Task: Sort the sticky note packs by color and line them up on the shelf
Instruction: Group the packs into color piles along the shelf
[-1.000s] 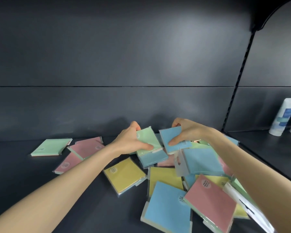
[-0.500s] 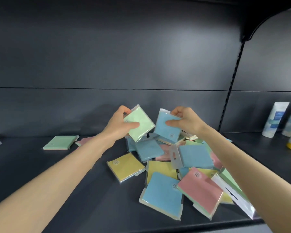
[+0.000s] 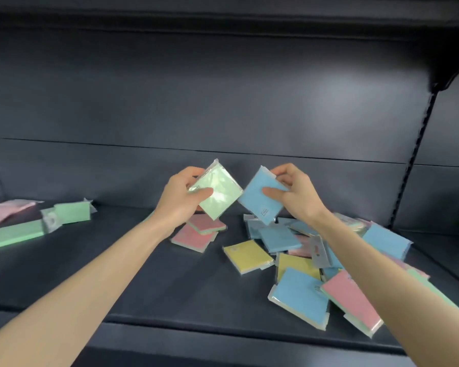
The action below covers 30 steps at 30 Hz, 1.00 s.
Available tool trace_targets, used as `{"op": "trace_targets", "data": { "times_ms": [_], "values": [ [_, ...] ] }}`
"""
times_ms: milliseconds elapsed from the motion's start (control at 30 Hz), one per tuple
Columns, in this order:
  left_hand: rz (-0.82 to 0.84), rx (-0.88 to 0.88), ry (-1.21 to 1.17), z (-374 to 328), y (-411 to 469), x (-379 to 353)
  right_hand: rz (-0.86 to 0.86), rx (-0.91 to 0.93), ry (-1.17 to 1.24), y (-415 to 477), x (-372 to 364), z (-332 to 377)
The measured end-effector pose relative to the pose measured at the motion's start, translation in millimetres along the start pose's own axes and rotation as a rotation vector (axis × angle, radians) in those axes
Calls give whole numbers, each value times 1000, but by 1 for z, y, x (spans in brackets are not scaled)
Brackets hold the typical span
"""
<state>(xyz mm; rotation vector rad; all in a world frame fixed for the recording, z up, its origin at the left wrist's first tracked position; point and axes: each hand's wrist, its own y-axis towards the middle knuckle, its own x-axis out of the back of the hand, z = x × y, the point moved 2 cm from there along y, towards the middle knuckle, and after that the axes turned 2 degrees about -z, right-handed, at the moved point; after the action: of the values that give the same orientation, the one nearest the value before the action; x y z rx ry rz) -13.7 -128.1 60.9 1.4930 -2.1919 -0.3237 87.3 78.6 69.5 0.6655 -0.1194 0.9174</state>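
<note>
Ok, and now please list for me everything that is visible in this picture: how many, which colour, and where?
held green pack: one, pale green, in the left hand
held blue pack: one, light blue, in the right hand
green packs on shelf: at least two, green, far left
far-left pink packs: count unclear, pink, blurred, at the left edge of view
pink pair: two, pink, overlapping, below the left hand
yellow packs: two, yellow, left edge of the pile
loose pile: many packs, blue, pink, yellow, green, right part of shelf
shelf: one, dark grey, under the packs
left hand: one, holds the green pack
right hand: one, holds the blue pack
</note>
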Motion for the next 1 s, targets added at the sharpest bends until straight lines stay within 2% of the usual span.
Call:
{"op": "trace_targets", "data": {
  "times_ms": [200, 433, 667, 833, 1000],
  "values": [
    [-53, 22, -1, 14, -28, 74, 29, 8, 40, -12, -62, 38],
    [-105, 53, 46, 42, -67, 189, 73, 16, 101, -46, -167, 88],
    [-155, 176, 32, 72, -99, 293, 112, -34, 131, -85, -263, 124],
    [-154, 201, -27, 85, -100, 331, 107, -30, 84, -88, -298, 140],
    [-113, 178, -39, 93, -83, 334, 71, -24, 33, -74, -305, 141]
  ]
}}
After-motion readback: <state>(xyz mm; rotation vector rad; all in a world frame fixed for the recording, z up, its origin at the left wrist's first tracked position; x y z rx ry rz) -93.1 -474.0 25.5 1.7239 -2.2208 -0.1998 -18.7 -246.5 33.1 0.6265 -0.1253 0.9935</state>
